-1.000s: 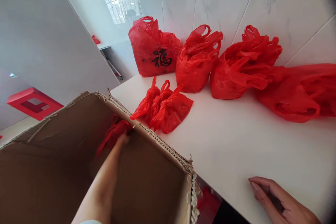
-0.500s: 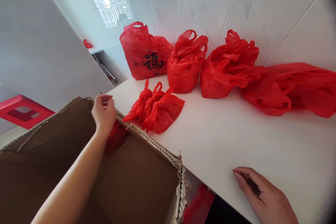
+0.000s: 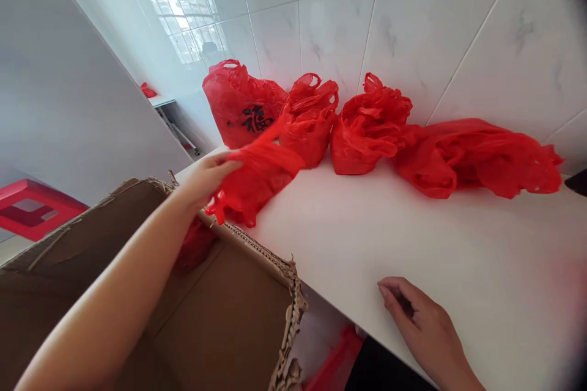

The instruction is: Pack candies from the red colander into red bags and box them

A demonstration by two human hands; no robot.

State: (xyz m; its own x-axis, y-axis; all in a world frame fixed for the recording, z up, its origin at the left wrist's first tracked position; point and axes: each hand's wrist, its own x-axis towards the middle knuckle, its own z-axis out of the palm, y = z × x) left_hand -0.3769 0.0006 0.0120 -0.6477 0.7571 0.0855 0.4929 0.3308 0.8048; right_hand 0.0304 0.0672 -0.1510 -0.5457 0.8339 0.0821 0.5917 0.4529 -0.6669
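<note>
My left hand (image 3: 211, 177) reaches over the edge of a cardboard box (image 3: 224, 311), its fingers closed on a bunched red plastic bag (image 3: 261, 180) at the table's left end. Part of that bag is lifted and blurred, and my fingertips are hidden behind it. Down in the box, beneath my forearm, lies more red plastic (image 3: 195, 247). My right hand (image 3: 424, 324) rests on the white table (image 3: 348, 238), thumb and forefinger tips together in a loose curl with nothing visible inside.
Along the tiled wall stand a red bag with black lettering (image 3: 243, 107), two stuffed red bags (image 3: 307, 128) and a slumped red bag (image 3: 481, 159). A red frame-like object (image 3: 41, 208) is beyond the box. Red plastic (image 3: 337, 360) shows below the table edge.
My left hand has moved from above the box rim to the small red bags and taken hold of one, lifting part of it. My right hand keeps its curl. The view has shifted slightly.
</note>
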